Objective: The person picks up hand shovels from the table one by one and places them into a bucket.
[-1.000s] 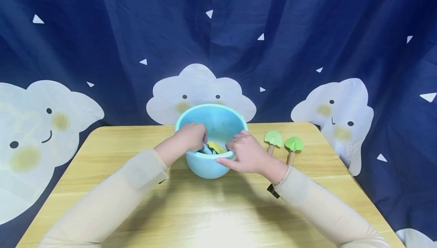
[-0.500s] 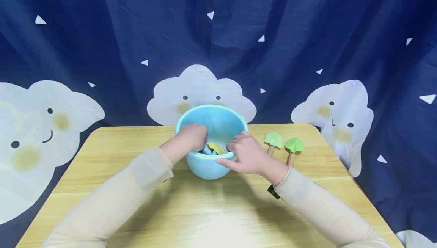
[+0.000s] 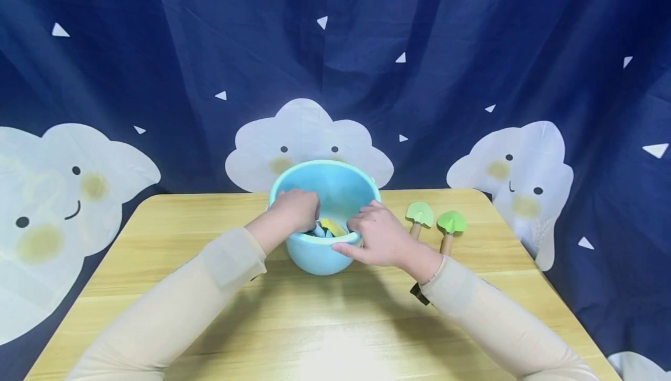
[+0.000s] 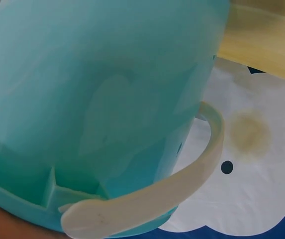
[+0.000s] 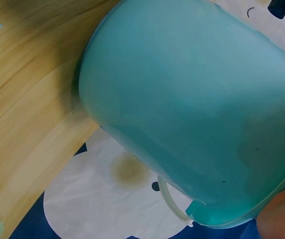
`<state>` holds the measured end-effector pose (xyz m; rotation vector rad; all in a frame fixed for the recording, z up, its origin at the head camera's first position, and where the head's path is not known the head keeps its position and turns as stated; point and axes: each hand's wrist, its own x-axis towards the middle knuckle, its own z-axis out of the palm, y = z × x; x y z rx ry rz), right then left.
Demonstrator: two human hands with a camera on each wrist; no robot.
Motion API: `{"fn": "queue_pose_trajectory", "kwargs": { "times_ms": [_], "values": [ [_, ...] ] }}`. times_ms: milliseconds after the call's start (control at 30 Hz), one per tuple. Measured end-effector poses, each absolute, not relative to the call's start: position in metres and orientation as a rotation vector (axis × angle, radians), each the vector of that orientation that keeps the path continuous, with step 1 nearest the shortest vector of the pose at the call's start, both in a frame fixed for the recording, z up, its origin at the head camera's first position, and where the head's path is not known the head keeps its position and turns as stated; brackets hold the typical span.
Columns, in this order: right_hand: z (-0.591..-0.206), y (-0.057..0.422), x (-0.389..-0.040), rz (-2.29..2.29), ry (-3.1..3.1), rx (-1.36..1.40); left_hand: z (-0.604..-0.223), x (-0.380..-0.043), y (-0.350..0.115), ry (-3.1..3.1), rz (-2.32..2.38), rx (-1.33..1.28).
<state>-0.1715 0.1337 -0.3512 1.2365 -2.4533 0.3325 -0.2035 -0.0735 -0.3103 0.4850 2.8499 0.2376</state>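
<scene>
Centre frame | right hand clamped on bucket, brace it steady | left hand inside, grip hidden, cannot tell; clear rim gently

There are two hands, one bucket, two green-headed tools, one table and one curtain.

Dark blue curtain, white cloud prints, small white triangles, pale wood-grain table, bright surface glare
</scene>
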Motion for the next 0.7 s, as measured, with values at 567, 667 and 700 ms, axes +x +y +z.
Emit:
{"fn": "queue_pose_trajectory", "kwargs": {
  "times_ms": [567, 667, 700],
  "values": [
    [-0.3483, 0.1338, -0.1706, 0.312, -2.437, 1.245, -0.3112, -0.2017, -0.0754, 2.899, 0.305, 0.495],
    [-0.3484, 0.1338, -0.1705, 0.316, -2.437, 1.245, -0.3145, -0.2017, -0.0759, 2.942, 0.345, 0.501],
    [-0.3486, 0.1338, -0.1706, 0.316, -2.438, 1.244, -0.3157, -0.2017, -0.0762, 2.96, 0.361, 0.505]
  ]
}}
